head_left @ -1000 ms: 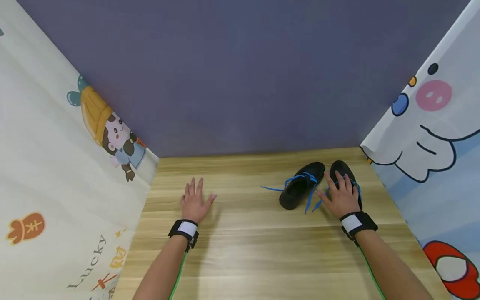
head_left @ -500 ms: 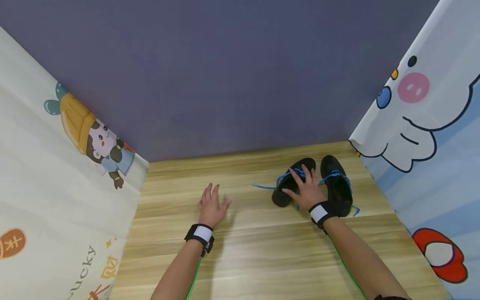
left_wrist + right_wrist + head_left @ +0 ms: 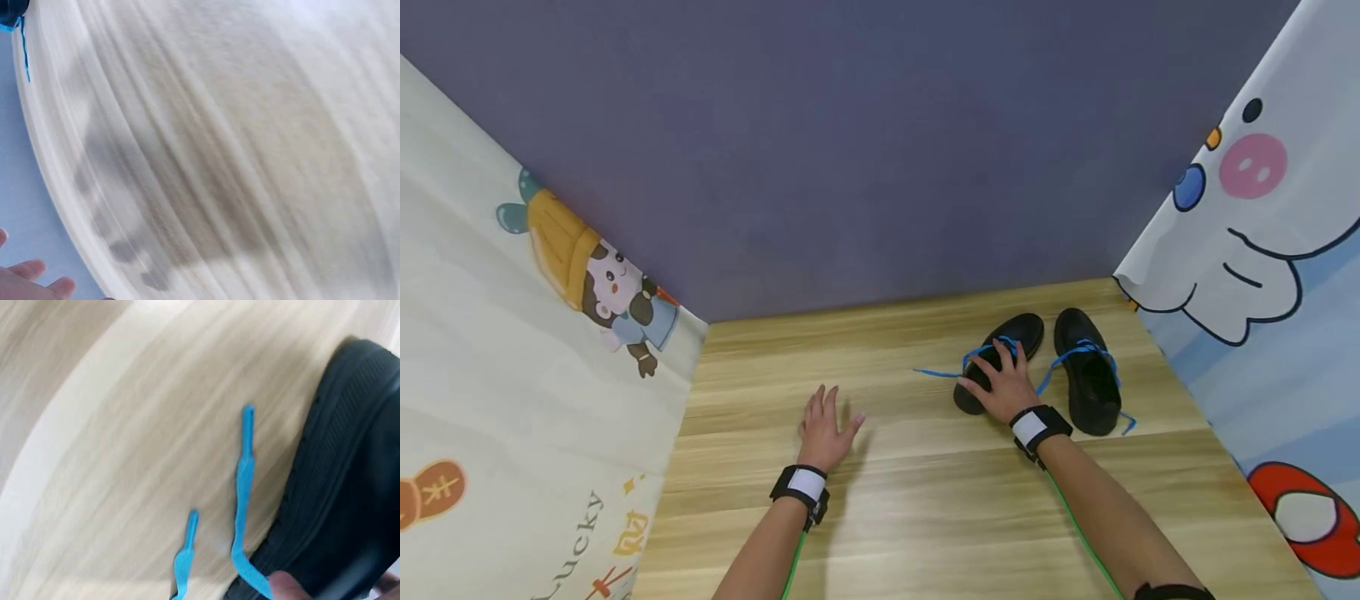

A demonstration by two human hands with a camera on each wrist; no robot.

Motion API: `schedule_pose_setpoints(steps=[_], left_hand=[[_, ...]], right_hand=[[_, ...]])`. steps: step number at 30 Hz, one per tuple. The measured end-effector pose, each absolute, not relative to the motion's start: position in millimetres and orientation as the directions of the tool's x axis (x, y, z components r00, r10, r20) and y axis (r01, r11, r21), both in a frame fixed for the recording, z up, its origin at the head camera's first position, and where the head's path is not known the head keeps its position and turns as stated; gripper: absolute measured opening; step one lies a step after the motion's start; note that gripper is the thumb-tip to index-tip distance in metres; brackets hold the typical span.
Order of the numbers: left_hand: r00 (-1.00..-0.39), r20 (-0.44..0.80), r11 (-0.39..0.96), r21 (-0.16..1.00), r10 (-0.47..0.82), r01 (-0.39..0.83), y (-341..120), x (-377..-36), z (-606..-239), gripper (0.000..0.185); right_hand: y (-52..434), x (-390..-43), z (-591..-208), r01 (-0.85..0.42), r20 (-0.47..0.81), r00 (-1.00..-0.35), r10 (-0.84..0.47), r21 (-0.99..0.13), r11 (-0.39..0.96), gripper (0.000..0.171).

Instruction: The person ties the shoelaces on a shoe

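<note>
My right hand (image 3: 1006,387) lies over the left-hand black shoe (image 3: 1030,329), fingers spread across its opening and blue lace (image 3: 938,372). Much of that shoe is hidden under the hand. In the right wrist view a black shoe (image 3: 331,487) fills the right side, with a fingertip (image 3: 287,586) by a blue lace end (image 3: 244,475). Beside it stands a second black shoe (image 3: 1075,333), toe towards the wall, its blue lace loose. My left hand (image 3: 826,433) is over the wooden surface to the left, fingers loosely spread, holding nothing.
The wood-grain surface (image 3: 925,500) ends at a dark blue-grey wall (image 3: 887,167). White cartoon-printed sheets hang at both sides, one on the left (image 3: 490,333) and one on the right (image 3: 1285,333). Both wrists wear black straps with green cables.
My right hand has moved left from the right-hand shoe onto the other one. My left hand has shifted slightly to the right. Both shoes seem to stay in place.
</note>
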State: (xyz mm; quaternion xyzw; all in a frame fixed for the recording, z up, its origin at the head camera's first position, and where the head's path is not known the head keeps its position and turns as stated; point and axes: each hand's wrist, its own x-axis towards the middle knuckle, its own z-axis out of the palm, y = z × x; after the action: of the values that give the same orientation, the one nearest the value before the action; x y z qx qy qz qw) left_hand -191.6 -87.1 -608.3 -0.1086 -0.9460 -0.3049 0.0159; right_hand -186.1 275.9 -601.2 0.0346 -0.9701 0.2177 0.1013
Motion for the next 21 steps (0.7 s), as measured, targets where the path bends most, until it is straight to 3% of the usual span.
schedule_pose_setpoints(steps=[13,21], left_hand=[[-0.973,0.137,0.786,0.574,0.186,0.231,-96,-193,-596,0.076],[-0.968,0.167,0.784,0.569,0.185,0.248,-100,-196,-587,0.076]], right_hand=[[263,-185,-607,-0.211,0.288,-0.952,-0.100,-0.387,0.898,0.061],[251,-175,-605,-0.188,0.233,-0.968,-0.096,-0.414,0.891,0.060]])
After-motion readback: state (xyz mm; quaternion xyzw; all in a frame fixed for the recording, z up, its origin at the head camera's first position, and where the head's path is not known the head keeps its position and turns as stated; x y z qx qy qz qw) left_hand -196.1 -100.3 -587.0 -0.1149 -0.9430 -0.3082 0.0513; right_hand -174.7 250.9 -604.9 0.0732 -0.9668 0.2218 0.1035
